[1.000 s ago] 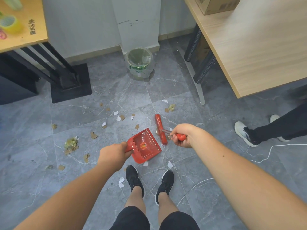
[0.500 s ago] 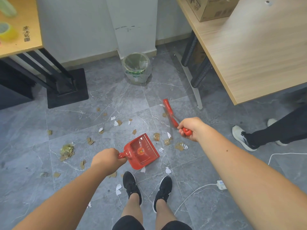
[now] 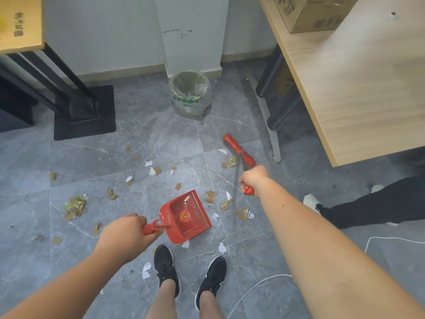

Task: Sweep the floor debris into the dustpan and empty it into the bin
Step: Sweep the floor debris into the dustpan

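My left hand grips the handle of a red dustpan that rests on the grey tiled floor just ahead of my feet, its mouth facing right. My right hand holds a red hand brush by its handle, the head stretched out far right of the pan, near the table leg. Scraps of paper and cardboard debris lie between pan and brush, more debris lies to the left. A small bin lined with a clear bag stands against the wall pillar.
A wooden table with a cardboard box fills the right side, its legs near the brush. A black stand base sits at left under another desk. Another person's leg and shoe are at right. A white cable runs on the floor.
My right hand has swung the brush away from the dustpan's mouth, outward and to the far right. Scraps now lie to the right of the pan. The dustpan has stayed near my feet.
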### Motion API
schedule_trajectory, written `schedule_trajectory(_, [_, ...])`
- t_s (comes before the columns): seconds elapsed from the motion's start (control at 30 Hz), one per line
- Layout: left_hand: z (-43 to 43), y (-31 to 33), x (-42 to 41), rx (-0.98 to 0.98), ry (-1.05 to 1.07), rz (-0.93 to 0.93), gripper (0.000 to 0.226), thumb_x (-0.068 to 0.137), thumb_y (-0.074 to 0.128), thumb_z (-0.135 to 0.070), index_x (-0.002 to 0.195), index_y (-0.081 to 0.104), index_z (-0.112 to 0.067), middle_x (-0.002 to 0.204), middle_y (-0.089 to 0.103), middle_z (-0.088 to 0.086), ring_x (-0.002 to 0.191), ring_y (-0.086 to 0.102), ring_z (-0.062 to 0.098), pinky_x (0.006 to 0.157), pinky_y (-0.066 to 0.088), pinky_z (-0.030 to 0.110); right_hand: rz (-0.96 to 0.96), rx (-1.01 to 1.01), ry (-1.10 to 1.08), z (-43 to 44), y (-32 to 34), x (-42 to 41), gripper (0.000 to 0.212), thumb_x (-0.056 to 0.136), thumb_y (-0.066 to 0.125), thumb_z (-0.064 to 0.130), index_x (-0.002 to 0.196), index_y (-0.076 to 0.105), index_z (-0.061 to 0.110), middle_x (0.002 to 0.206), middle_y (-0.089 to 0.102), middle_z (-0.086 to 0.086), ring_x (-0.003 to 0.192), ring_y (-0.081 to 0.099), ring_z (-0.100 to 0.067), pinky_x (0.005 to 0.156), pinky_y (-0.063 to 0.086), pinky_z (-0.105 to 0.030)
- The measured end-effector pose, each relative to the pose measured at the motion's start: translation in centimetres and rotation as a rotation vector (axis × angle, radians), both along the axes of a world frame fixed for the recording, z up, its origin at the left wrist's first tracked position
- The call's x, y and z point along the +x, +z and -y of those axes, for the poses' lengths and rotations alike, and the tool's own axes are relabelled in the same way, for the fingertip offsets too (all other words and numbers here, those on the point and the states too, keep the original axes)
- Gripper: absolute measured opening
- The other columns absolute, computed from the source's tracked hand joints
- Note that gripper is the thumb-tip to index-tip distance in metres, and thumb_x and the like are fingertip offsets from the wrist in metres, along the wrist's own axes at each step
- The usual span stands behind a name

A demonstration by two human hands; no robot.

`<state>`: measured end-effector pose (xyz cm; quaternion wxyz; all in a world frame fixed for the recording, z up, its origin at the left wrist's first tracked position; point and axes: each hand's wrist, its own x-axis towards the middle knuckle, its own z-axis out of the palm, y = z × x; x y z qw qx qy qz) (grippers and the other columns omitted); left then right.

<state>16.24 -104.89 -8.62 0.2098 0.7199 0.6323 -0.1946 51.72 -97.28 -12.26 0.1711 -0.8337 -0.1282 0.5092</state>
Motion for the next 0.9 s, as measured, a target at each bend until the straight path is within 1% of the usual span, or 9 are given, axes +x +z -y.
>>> schedule_trajectory(0.07, [-0.2, -0.1, -0.2, -0.007, 0.011, -0.002, 0.061, 0.082, 0.049, -0.080, 0.064, 0.058, -0.022, 0.069, 0.056, -0.003, 0.057, 0.057, 0.010, 0.046, 0.040, 0.025, -0.006, -0.053, 0.059, 0.3, -1.6, -0.8, 0.021, 0.085, 0.051, -0.016, 0.101, 0.050, -0.002, 0.071, 0.051, -0.016, 0.041, 0.045, -0.019, 0.035, 0.036, -0.019])
schedule_trajectory(0.13, [-0.5, 0.1, -0.3, -0.028, 0.025, 0.005, 0.061, 0.083, 0.050, -0.079, 0.066, 0.058, -0.021, 0.064, 0.057, -0.002, 0.055, 0.058, 0.011, 0.045, 0.041, 0.025, -0.012, -0.093, 0.104, 1.2, -2.7, -2.4, 0.023, 0.087, 0.049, -0.015, 0.106, 0.051, -0.003, 0.080, 0.053, -0.017, 0.035, 0.045, -0.018, 0.036, 0.036, -0.020])
schedule_trajectory(0.23, [-0.4, 0.5, 0.0, -0.046, 0.036, 0.007, 0.062, 0.083, 0.049, -0.080, 0.069, 0.057, -0.020, 0.064, 0.057, -0.002, 0.056, 0.058, 0.011, 0.046, 0.043, 0.025, -0.005, -0.124, 0.142, 3.7, -3.1, -5.0, 0.027, 0.092, 0.039, -0.011, 0.115, 0.050, -0.004, 0.094, 0.056, -0.020, 0.038, 0.046, -0.019, 0.034, 0.035, -0.019])
schedule_trajectory(0.3, [-0.2, 0.9, 0.2, -0.030, 0.031, -0.001, 0.064, 0.083, 0.045, -0.082, 0.070, 0.056, -0.021, 0.067, 0.057, -0.003, 0.056, 0.058, 0.011, 0.047, 0.045, 0.026, -0.039, -0.136, 0.143, 5.5, -2.7, -6.4, 0.028, 0.094, 0.036, -0.009, 0.117, 0.050, -0.004, 0.090, 0.056, -0.020, 0.037, 0.046, -0.018, 0.034, 0.035, -0.019])
schedule_trajectory(0.4, [0.4, 1.5, 0.0, -0.034, 0.003, -0.049, 0.062, 0.084, 0.041, -0.083, 0.072, 0.054, -0.024, 0.071, 0.057, -0.006, 0.057, 0.056, 0.009, 0.050, 0.046, 0.025, -0.123, -0.162, 0.108, 7.3, -1.2, -8.1, 0.027, 0.095, 0.035, -0.009, 0.118, 0.049, -0.003, 0.077, 0.054, -0.019, 0.030, 0.040, -0.013, 0.035, 0.033, -0.018])
schedule_trajectory(0.53, [1.0, 1.7, -0.7, -0.083, -0.012, -0.082, 0.060, 0.085, 0.041, -0.083, 0.072, 0.054, -0.025, 0.067, 0.059, -0.007, 0.058, 0.057, 0.009, 0.050, 0.044, 0.025, -0.175, -0.147, 0.097, 7.4, 0.5, -9.7, 0.028, 0.095, 0.037, -0.009, 0.119, 0.051, -0.004, 0.079, 0.054, -0.019, 0.023, 0.039, -0.012, 0.033, 0.032, -0.017])
schedule_trajectory(0.67, [1.5, 2.0, -1.2, -0.146, -0.017, -0.086, 0.062, 0.085, 0.044, -0.082, 0.072, 0.059, -0.023, 0.065, 0.060, -0.007, 0.057, 0.059, 0.011, 0.049, 0.043, 0.025, -0.217, -0.154, 0.130, 7.0, 1.8, -10.5, 0.034, 0.094, 0.039, -0.007, 0.125, 0.053, 0.001, 0.070, 0.051, -0.012, 0.031, 0.043, -0.013, 0.032, 0.034, -0.018])
schedule_trajectory(0.83, [2.7, 2.2, -1.8, -0.159, -0.017, -0.074, 0.060, 0.086, 0.045, -0.080, 0.071, 0.059, -0.024, 0.065, 0.061, -0.007, 0.058, 0.060, 0.011, 0.051, 0.047, 0.025, -0.282, -0.168, 0.149, 6.8, 3.1, -11.7, 0.039, 0.098, 0.034, -0.003, 0.134, 0.046, 0.006, 0.075, 0.050, -0.011, 0.027, 0.041, -0.011, 0.032, 0.032, -0.016])
schedule_trajectory(0.9, [3.1, 2.5, -2.4, -0.153, -0.023, -0.077, 0.059, 0.087, 0.044, -0.079, 0.072, 0.057, -0.024, 0.066, 0.061, -0.006, 0.058, 0.060, 0.012, 0.051, 0.047, 0.025, -0.284, -0.168, 0.177, 7.3, 3.6, -12.7, 0.035, 0.097, 0.032, -0.003, 0.129, 0.046, 0.003, 0.076, 0.050, -0.013, 0.031, 0.042, -0.012, 0.033, 0.033, -0.016])
